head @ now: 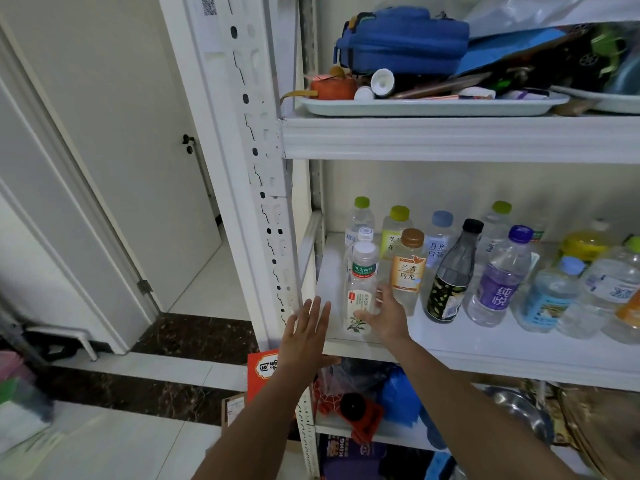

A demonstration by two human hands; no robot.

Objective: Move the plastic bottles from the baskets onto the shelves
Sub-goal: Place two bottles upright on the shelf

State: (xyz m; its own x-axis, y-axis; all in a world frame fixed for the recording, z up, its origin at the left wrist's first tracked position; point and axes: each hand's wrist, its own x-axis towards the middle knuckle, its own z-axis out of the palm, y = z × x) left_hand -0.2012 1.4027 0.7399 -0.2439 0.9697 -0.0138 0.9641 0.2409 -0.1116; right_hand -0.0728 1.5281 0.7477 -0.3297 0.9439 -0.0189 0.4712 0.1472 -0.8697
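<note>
Placement step. Your right hand grips the bottle, upright on the shelf; left hand flat, fingers straight, empty. Next: let go without tipping it.

Up on your right, a blue pouch lies on clutter in a pale tray — an orange-red lump sits at its left end. A white door stands to your left. Low down — a red box, a blue plastic bag and a steel bowl.
</note>
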